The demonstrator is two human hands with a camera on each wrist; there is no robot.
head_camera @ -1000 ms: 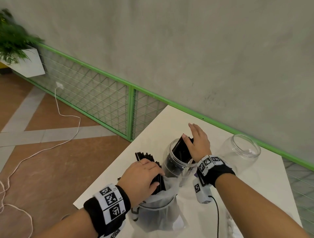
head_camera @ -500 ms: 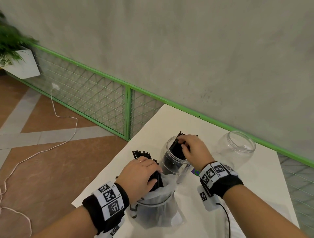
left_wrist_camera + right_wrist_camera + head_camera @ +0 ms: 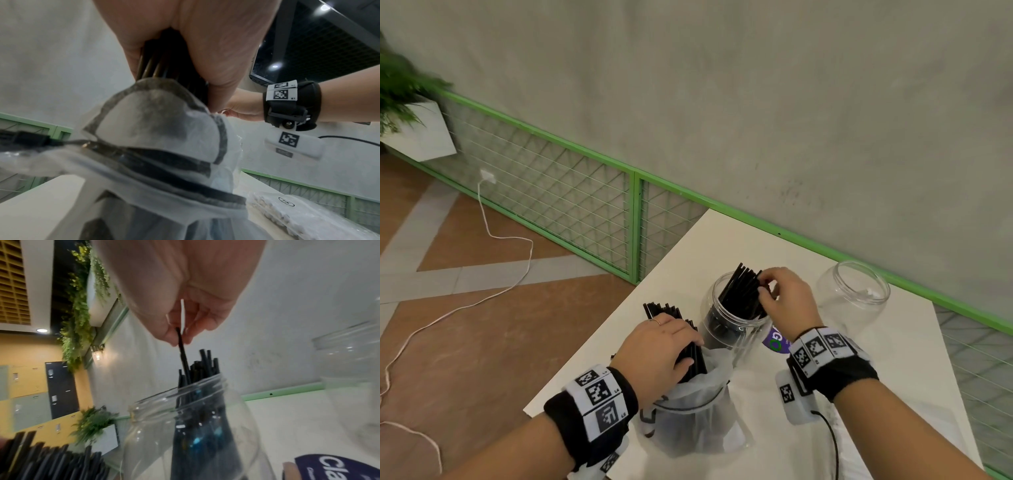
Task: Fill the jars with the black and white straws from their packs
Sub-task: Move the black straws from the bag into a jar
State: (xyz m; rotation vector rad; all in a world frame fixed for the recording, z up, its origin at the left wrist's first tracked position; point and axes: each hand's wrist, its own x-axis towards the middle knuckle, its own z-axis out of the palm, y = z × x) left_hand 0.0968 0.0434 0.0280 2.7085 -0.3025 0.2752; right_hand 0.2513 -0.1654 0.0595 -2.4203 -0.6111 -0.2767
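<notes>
A clear jar in the middle of the white table holds several black straws that lean out of its mouth. My right hand hovers over the jar and pinches the top of one black straw. My left hand grips a bundle of black straws sticking out of their translucent pack. A second clear jar stands empty at the right.
A pack of white straws lies on the table to the right. A purple label lies behind the filled jar. A green wire fence runs along the table's far side, and the left table edge drops to the floor.
My right hand has drawn back over the jar, from pressing on the straws with flat fingers to pinching one straw's top. The left hand keeps its grip on the bundle.
</notes>
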